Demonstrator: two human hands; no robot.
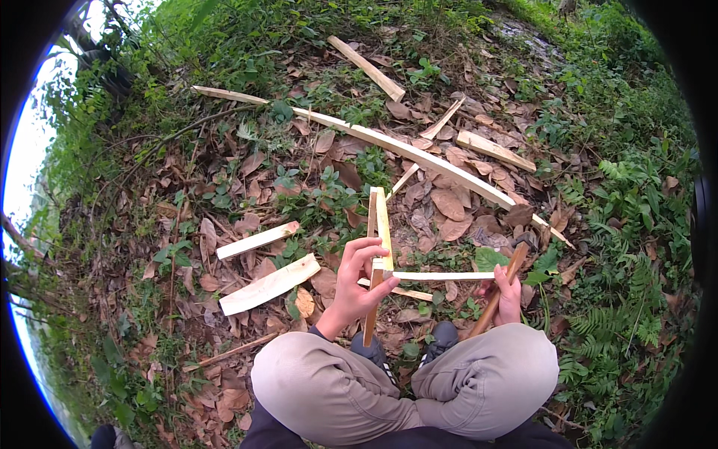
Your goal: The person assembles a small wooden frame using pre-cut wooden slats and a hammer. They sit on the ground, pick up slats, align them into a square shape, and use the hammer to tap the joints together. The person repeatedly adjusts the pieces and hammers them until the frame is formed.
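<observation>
My left hand (357, 286) is closed around a small assembly of pale wooden strips (384, 224) above my knees. A thin pale slat (441, 276) runs from that joint to the right, its far end reaching my right hand (508, 296). My right fingers are wrapped around a brown wooden handle (516, 260), tilted, with a small dark head at its top; it looks like a hammer. Whether the right fingers also grip the slat's end cannot be made out. A darker brown strip (371, 318) hangs below my left hand, in line with the assembly.
A long pale wooden strip (419, 157) crosses the leaf-strewn ground ahead. Shorter pieces lie about: a wide slat (271, 284), a narrow one (258, 240), a far stick (366, 67) and a block (495, 150). Green plants (636, 299) grow on the right. My shoes (443, 338) are below.
</observation>
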